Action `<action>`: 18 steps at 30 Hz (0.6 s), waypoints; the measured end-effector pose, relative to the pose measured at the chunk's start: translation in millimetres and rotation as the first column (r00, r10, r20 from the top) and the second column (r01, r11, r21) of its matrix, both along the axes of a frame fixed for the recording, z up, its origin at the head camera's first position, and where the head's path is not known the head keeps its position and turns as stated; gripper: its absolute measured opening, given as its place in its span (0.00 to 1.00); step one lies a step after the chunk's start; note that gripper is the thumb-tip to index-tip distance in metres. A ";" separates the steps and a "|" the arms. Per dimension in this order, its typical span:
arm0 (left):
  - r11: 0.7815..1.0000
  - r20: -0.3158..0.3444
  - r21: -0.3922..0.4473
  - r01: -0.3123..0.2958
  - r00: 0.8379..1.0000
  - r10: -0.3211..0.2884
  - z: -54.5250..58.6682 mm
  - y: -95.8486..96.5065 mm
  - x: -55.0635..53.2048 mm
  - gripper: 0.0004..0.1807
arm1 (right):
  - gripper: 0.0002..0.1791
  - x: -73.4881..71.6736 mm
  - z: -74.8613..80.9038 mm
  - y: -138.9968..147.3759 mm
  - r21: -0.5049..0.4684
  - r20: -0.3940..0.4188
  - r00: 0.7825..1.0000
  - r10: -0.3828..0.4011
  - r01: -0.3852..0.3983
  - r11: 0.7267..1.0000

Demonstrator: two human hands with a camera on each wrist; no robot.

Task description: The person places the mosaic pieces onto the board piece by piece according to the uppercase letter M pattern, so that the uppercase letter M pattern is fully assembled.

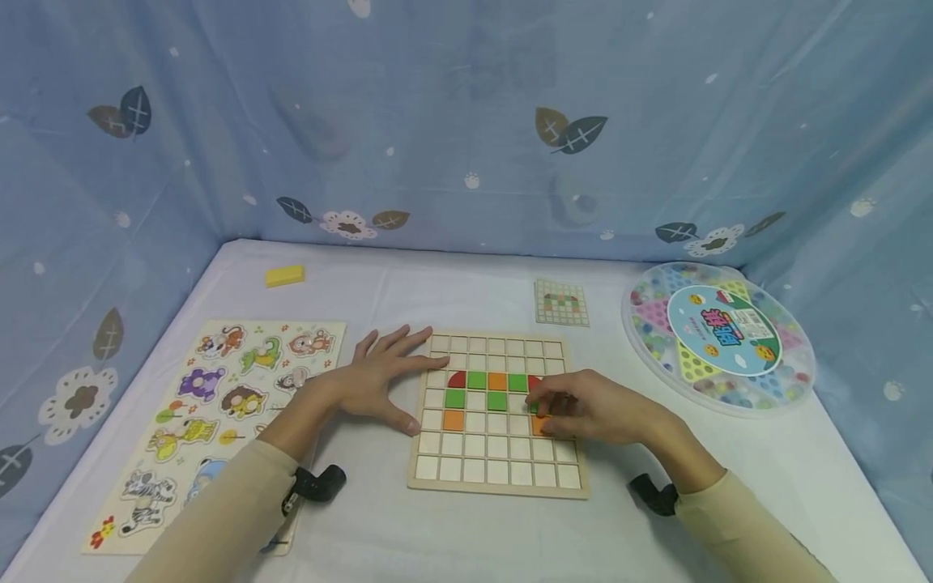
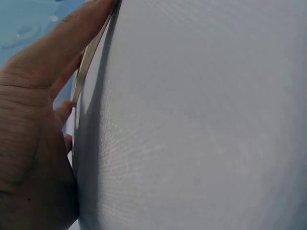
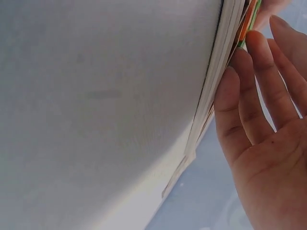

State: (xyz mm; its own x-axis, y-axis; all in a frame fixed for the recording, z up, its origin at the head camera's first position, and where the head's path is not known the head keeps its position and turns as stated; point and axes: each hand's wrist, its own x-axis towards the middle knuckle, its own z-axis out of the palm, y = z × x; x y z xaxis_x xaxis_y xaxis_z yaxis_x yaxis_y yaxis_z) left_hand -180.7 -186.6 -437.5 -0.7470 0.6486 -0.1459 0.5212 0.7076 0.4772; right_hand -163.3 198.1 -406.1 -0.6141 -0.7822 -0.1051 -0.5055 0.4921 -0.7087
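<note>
A square wooden grid board (image 1: 499,471) lies on the white table, with red, green and orange tiles in some cells. My left hand (image 1: 373,380) is spread over the board's left edge, fingertips on its rim, thumb at the lower side. The left wrist view also shows this hand (image 2: 33,91) beside the board's edge. At the right of the pattern my right hand (image 1: 594,407) bends over the board and touches tiles there; its fingers partly hide a green tile and an orange tile (image 1: 538,425). In the right wrist view its fingers (image 3: 249,91) reach the board's edge, thumb apart.
An animal puzzle board (image 1: 164,437) lies at the left, partly under the left forearm. A yellow block (image 1: 284,276) is at the back left. A small pattern card (image 1: 561,303) lies behind the grid board. A round clear case with marbles (image 1: 717,338) stands at the right.
</note>
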 end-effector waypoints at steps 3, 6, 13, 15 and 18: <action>1.000 0.004 0.006 0.001 1.000 -0.001 1.9 -1.0 -0.8 0.57 | 0.14 -1.1 3.7 3.6 0.007 -0.027 1.000 -0.011 0.011 1.000; 1.000 0.017 0.002 -0.005 1.000 0.005 4.3 -0.8 -1.2 0.57 | 0.15 -4.3 8.7 10.2 -0.005 -0.091 0.996 -0.011 0.011 1.000; 0.996 0.018 -0.080 -0.023 1.000 0.025 15.4 2.3 -1.9 0.51 | 0.16 -8.1 22.0 22.4 0.044 -0.200 0.979 -0.039 0.049 0.998; 0.995 -0.032 -0.101 -0.021 0.999 0.017 20.3 5.1 -3.6 0.48 | 0.16 -8.5 27.2 26.7 0.075 -0.231 0.971 -0.067 0.086 0.993; 0.993 -0.140 -0.111 -0.038 0.990 0.022 29.7 8.4 -5.6 0.43 | 0.18 -9.9 34.3 32.8 0.102 -0.280 0.955 -0.100 0.134 0.986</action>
State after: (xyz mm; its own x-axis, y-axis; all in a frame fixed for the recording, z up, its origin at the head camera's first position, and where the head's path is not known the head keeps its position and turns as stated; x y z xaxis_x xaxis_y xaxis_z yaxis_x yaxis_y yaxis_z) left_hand -186.3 -178.2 -407.8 -0.7840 0.6107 -0.1108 0.5543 0.7692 0.3178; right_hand -173.2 230.9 -371.8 -0.7188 -0.6951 -0.0087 -0.6049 0.6316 -0.4850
